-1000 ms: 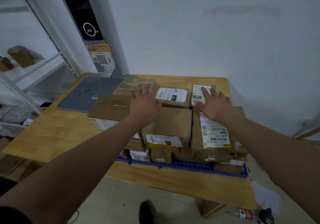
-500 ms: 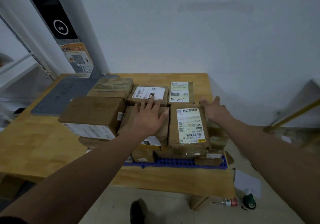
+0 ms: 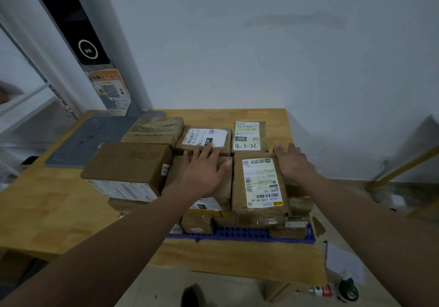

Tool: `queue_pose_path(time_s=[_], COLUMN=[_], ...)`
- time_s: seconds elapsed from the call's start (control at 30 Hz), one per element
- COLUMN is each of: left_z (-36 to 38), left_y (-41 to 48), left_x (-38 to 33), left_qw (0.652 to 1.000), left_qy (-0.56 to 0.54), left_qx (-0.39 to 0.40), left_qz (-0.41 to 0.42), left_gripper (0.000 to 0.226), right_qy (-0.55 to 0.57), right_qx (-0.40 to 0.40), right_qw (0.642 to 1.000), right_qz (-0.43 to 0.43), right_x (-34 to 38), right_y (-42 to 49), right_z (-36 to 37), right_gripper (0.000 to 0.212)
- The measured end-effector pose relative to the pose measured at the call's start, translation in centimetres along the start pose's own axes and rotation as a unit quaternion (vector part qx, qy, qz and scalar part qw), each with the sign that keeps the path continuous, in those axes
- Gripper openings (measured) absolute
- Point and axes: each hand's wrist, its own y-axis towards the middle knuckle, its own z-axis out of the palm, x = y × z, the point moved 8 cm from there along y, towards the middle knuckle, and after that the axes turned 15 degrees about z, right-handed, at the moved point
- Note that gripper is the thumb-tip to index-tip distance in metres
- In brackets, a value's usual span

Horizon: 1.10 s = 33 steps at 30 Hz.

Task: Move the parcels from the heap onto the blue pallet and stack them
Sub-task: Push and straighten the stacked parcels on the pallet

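In our head view the wooden table (image 3: 47, 207) carries the blue pallet (image 3: 240, 234). Only the pallet's front edge shows, because brown parcels cover it in at least two layers. Our left hand (image 3: 204, 171) lies flat, palm down, on the plain brown parcel (image 3: 177, 176) at the middle of the pallet's top layer. Its fingers are straight and spread, gripping nothing, and the tips reach the near edge of the white-labelled parcel (image 3: 204, 138) toward the pallet's back. Our right hand (image 3: 293, 161) rests against the right side of the tall parcel with the long yellowish label (image 3: 260, 183), which stands at the pallet's front right and touches the plain brown parcel. Its fingers are extended and loose, not curled round anything, though we cannot tell what the palm presses on. Behind that tall parcel, at the pallet's back right, sits the parcel marked 4-3-21 (image 3: 247, 135). The large brown box (image 3: 128, 161) sits on the pallet's left side, overhanging smaller parcels, and the printed parcel (image 3: 154, 128) lies behind it. Beyond the pallet's left rear a grey mat (image 3: 90, 138) lies on the table. Below the pallet's right front corner a bottle (image 3: 318, 291) lies on the floor.
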Motion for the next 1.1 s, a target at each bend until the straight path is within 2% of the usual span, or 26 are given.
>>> queue_pose_path(time_s=[0.07, 0.13, 0.23, 0.33, 0.4, 0.57, 0.63, 0.77, 0.93, 1.03, 1.1], left_z=[-0.2, -0.2, -0.3, -0.1, 0.1, 0.6, 0.8, 0.7, 0.6, 0.1, -0.3], left_y=[0.0, 0.0, 0.1, 0.3, 0.7, 1.2, 1.2, 1.2, 1.1, 1.0, 0.7], left_x=[0.0, 0.0, -0.5, -1.7, -2.4, -2.5, -2.5, -2.4, -2.3, -2.2, -1.8], left_qw=[1.000, 1.000, 1.000, 0.998, 0.998, 0.997, 0.997, 0.997, 0.997, 0.998, 0.999], left_qy=[-0.007, -0.011, -0.020, -0.043, -0.033, 0.015, 0.016, 0.022, 0.028, 0.010, 0.006], left_qx=[-0.005, -0.012, -0.010, 0.008, 0.019, 0.041, 0.044, 0.036, 0.041, 0.015, -0.005], left_qz=[0.000, -0.002, 0.005, 0.036, 0.058, 0.066, 0.061, 0.063, 0.062, 0.055, 0.041], left_gripper=[0.070, 0.069, 0.071, 0.076, 0.078, 0.083, 0.083, 0.085, 0.086, 0.080, 0.075], right_qy=[-0.005, -0.024, -0.038, -0.025, -0.020, -0.003, -0.003, -0.001, 0.015, -0.014, -0.069], right_qx=[-0.009, -0.024, -0.046, 0.006, 0.063, 0.138, 0.140, 0.139, 0.155, 0.122, 0.082], right_qw=[1.000, 0.999, 0.994, 0.979, 0.969, 0.963, 0.963, 0.961, 0.956, 0.954, 0.955], right_qz=[0.011, 0.005, -0.087, -0.204, -0.237, -0.233, -0.230, -0.238, -0.248, -0.273, -0.277], right_x=[0.0, 0.1, 1.4, 3.6, 4.6, 5.8, 5.6, 5.2, 4.9, 5.5, 5.5], right_y=[-0.2, -0.8, -1.5, -2.2, -2.5, -3.4, -3.8, -3.1, -2.9, -3.9, -4.1], right_z=[-0.4, -0.9, -1.5, -1.3, -0.7, -1.1, -1.2, -0.6, -0.3, -0.6, -0.6], right_gripper=[0.112, 0.098, 0.075, 0.070, 0.070, 0.068, 0.070, 0.093, 0.086, 0.092, 0.079])
